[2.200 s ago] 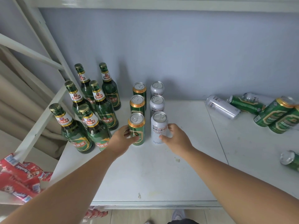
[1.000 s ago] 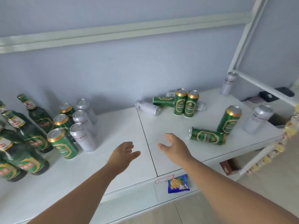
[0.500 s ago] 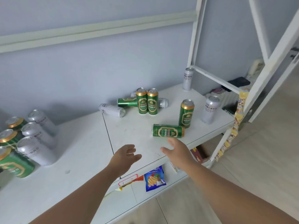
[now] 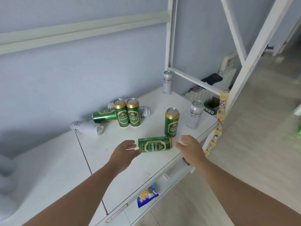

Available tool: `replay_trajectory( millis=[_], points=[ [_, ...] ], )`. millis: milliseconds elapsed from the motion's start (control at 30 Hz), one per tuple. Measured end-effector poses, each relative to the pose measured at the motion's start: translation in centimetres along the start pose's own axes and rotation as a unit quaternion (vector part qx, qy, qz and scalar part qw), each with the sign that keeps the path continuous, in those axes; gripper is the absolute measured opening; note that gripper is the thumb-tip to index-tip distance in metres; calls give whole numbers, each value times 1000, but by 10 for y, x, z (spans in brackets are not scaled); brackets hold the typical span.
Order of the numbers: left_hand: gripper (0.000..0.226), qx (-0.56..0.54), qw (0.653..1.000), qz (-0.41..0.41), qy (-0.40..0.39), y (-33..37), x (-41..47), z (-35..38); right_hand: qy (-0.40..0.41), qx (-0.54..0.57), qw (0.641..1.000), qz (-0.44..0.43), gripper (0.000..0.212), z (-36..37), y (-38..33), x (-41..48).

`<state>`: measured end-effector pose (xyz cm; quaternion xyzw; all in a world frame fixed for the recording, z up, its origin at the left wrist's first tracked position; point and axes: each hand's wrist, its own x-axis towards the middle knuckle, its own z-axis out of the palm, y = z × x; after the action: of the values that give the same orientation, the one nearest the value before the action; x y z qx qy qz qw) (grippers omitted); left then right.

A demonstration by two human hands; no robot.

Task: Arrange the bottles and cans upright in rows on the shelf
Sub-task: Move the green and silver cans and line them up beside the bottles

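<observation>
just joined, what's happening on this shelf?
A person is tidying drink cans on a white shelf. Both hands are open: the left hand and right hand flank a green can lying on its side near the front edge, neither gripping it yet. Behind it, three green cans and two silver cans stand upright; a silver can and a green can by the wall lie toppled.

White shelf w/ green cans & silver cans
</observation>
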<state>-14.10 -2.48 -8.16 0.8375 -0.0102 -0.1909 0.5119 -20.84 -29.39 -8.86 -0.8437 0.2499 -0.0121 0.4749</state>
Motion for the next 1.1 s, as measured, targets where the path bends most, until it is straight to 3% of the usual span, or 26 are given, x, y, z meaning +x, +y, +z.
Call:
replay_trajectory(
  millis=[400, 567, 700, 900, 1100],
  points=[
    [71, 39, 996, 66, -54, 54, 80, 61, 197, 109, 972, 72, 44, -42, 35, 52],
    [82, 77, 993, 68, -56, 72, 109, 95, 167, 115, 977, 68, 61, -53, 45, 96],
    [74, 98, 993, 43, -46, 79, 125, 119, 135, 104, 984, 55, 74, -51, 51, 131],
    [58, 96, 995, 20, -4, 83, 135, 142, 144, 101, 984, 7, 44, -36, 52, 168],
    [61, 113, 993, -6, 30, 78, 136, 151, 145, 112, 983, 1, 61, -22, 56, 189]
  ],
)
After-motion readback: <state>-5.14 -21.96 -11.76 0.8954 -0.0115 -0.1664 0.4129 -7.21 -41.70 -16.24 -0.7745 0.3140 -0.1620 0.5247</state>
